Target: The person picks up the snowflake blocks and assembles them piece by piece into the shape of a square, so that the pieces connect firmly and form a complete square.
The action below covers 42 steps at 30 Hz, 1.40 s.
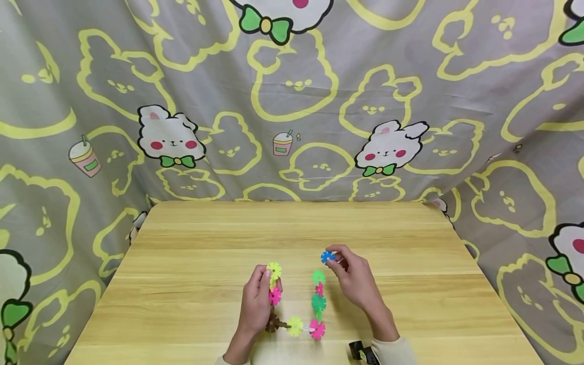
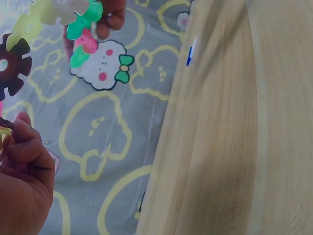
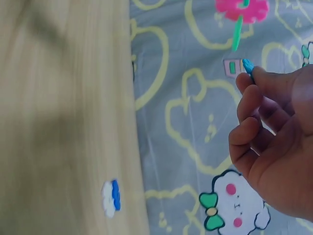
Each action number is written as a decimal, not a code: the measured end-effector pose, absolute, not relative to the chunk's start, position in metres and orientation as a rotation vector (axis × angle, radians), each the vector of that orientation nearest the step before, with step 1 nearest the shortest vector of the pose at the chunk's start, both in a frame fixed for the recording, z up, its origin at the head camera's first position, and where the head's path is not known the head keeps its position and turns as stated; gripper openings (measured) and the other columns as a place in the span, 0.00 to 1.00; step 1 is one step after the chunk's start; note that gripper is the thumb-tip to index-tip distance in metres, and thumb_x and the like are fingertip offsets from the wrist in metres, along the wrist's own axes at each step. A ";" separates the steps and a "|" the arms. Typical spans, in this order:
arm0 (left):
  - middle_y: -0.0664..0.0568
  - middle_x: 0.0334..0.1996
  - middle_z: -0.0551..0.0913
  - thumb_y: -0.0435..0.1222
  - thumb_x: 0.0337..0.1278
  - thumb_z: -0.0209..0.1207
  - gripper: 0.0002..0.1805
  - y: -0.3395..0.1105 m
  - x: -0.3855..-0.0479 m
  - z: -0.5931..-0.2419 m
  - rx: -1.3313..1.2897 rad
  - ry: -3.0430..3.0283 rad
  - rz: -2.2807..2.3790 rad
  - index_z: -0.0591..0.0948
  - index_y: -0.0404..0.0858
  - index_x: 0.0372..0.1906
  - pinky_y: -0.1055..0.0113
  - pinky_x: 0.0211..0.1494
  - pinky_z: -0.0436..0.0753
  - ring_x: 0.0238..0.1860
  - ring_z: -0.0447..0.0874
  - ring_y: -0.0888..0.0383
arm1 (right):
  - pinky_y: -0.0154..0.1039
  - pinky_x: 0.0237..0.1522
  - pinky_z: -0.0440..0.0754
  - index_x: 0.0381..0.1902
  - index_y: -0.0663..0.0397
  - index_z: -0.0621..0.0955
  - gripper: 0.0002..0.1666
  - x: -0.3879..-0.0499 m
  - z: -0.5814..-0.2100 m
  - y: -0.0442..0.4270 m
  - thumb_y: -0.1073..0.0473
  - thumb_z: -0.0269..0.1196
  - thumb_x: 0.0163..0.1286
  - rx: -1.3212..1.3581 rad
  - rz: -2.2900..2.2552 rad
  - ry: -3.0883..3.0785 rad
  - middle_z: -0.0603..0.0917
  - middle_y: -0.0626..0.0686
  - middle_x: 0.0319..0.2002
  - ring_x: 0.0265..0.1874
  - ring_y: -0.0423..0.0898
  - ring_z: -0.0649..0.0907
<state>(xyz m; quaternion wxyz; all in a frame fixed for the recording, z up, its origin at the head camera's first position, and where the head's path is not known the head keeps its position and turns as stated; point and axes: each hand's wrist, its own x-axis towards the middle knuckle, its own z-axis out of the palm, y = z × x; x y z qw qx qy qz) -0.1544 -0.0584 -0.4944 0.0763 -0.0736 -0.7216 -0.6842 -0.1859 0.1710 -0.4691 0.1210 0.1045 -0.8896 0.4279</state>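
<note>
My left hand (image 1: 255, 306) grips one end of a U-shaped chain of notched plastic discs, with a yellow disc (image 1: 274, 270) at its thumb and a pink disc (image 1: 275, 296) below. From there the chain runs through a brown disc (image 1: 272, 322), a yellow one (image 1: 295, 326) and a pink one (image 1: 317, 329). Its other side rises through green and pink discs to a light green disc (image 1: 319, 277). Between thumb and forefinger, my right hand (image 1: 357, 279) pinches a loose blue disc (image 1: 327, 257), apart from that light green end. In the right wrist view the blue disc (image 3: 248, 66) appears edge-on.
The wooden table (image 1: 191, 243) extends around both hands, with a patterned curtain (image 1: 315, 101) behind and at the sides. A small blue-and-white piece (image 3: 111, 198) lies on the table in the wrist views. A black device (image 1: 362, 351) sits by the right sleeve.
</note>
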 end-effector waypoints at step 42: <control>0.52 0.19 0.75 0.39 0.77 0.42 0.12 -0.054 -0.154 -0.493 -0.144 -2.219 -2.064 0.74 0.41 0.39 0.71 0.18 0.72 0.15 0.68 0.66 | 0.25 0.22 0.72 0.31 0.44 0.81 0.06 -0.175 -0.454 0.116 0.59 0.69 0.61 0.723 1.098 -2.516 0.84 0.38 0.25 0.21 0.28 0.72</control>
